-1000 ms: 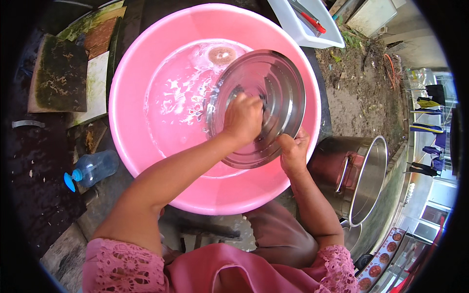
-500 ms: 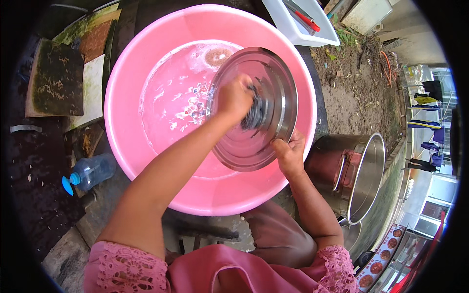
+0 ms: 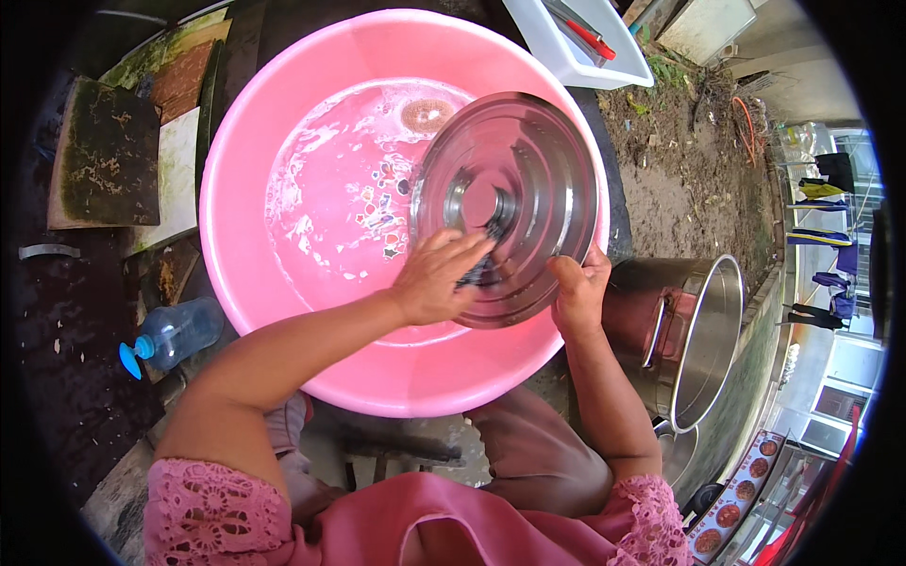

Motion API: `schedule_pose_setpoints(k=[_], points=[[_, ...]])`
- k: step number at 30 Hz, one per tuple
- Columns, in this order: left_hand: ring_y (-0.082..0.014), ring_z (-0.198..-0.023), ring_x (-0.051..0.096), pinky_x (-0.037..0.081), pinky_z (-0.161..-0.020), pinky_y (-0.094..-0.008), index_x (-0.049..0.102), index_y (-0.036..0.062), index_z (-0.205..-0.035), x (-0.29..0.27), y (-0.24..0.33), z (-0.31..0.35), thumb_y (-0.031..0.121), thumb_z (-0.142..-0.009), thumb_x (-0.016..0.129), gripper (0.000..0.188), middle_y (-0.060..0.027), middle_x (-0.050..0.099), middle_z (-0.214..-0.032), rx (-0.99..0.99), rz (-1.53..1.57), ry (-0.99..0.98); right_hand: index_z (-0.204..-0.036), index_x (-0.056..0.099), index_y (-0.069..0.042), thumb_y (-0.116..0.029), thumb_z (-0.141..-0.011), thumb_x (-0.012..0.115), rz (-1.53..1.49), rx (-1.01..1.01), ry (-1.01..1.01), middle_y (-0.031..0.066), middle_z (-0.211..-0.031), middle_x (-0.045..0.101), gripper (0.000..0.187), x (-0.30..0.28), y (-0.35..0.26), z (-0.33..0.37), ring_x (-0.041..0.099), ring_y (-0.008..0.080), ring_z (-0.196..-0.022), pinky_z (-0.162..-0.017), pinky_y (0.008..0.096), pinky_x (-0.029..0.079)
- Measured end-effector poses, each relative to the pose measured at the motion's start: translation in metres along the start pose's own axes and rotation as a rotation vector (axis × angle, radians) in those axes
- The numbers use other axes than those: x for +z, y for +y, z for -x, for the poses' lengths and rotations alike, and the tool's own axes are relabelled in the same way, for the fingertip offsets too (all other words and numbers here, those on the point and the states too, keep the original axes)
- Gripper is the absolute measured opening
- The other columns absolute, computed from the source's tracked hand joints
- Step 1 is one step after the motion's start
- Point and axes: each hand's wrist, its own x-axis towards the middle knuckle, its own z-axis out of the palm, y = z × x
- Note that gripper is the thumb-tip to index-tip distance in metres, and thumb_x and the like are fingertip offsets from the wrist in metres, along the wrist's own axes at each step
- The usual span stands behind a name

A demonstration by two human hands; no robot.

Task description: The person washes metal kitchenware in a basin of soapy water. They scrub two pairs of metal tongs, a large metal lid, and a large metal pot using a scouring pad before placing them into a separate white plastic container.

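Over the right side of a wide pink tub (image 3: 247,151): one shallow round steel piece (image 3: 552,203), lid or basin, I could not tell which, held tilted. Right hand (image 3: 581,291): closed on its lower right rim, thumb on the upper face. Left hand (image 3: 437,276): fingers nearly straight over a dark scourer (image 3: 480,272) on the steel; whether they gripped it I could not tell. In the way: the steel, covering part of the soapy water (image 3: 326,203), and the left forearm, crossing the near rim. Afloat: one tan round pad (image 3: 427,116). Around: a white bin (image 3: 618,73) with a red-handled tool (image 3: 592,38), beyond; a steel pot (image 3: 634,325), right; a blue-topped bottle (image 3: 184,332), left; a mossy board (image 3: 104,156), farther left.
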Motion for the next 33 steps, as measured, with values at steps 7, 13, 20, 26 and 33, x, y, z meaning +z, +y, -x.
schedule_pose_setpoints(k=[7,13,20,26,33], points=[[-0.0313,-0.106,0.047,0.039,-0.096,-0.0389,0.059,0.0062,-0.118,-0.012,-0.083,-0.009,-0.009,-0.072,0.046,0.05,-0.007,0.053,-0.128,-0.057,-0.077,-0.029,-0.091,0.063,0.004,0.004,-0.069,0.053,0.015,0.106,-0.14,0.0071,-0.083,0.066,0.024,0.002,-0.003,0.004,0.061,0.013,-0.07,-0.066,0.026,0.049],[-0.0307,-0.109,0.048,0.04,-0.095,-0.0371,0.064,0.0057,-0.104,-0.028,-0.049,-0.059,-0.011,-0.068,0.049,0.043,-0.0054,0.06,-0.115,0.161,0.019,-0.014,-0.088,0.063,0.003,0.005,-0.065,0.053,0.113,0.139,-0.135,0.0063,-0.08,0.065,0.025,-0.003,-0.008,0.0,0.061,0.0133,-0.068,-0.065,0.0258,0.049],[-0.0296,-0.113,0.046,0.039,-0.096,-0.0388,0.061,0.0075,-0.112,-0.046,-0.075,-0.044,-0.002,-0.068,0.056,0.045,-0.0072,0.053,-0.119,0.184,-0.114,-0.027,-0.088,0.062,0.002,0.003,-0.067,0.053,0.074,0.12,-0.156,0.0052,-0.078,0.064,0.024,0.003,-0.02,0.0,0.059,0.0124,-0.067,-0.064,0.0247,0.047],[-0.0334,-0.109,0.047,0.04,-0.095,-0.0373,0.055,0.001,-0.12,0.007,-0.047,0.01,0.007,-0.069,0.06,0.052,-0.0162,0.046,-0.117,-0.217,0.124,0.037,-0.093,0.062,0.002,0.002,-0.071,0.052,0.091,0.0,-0.124,0.0039,-0.079,0.064,0.024,0.001,-0.011,-0.003,0.058,0.0114,-0.067,-0.064,0.0235,0.047],[-0.0346,-0.101,0.055,0.043,-0.09,-0.0373,0.055,-0.006,-0.117,0.016,0.016,-0.012,0.005,-0.072,0.059,0.046,-0.0215,0.056,-0.106,-0.266,0.232,0.108,-0.094,0.062,0.003,0.007,-0.073,0.046,-0.042,0.137,-0.12,0.0032,-0.089,0.065,0.026,0.02,-0.016,0.006,0.056,0.0074,-0.074,-0.067,0.021,0.045]])
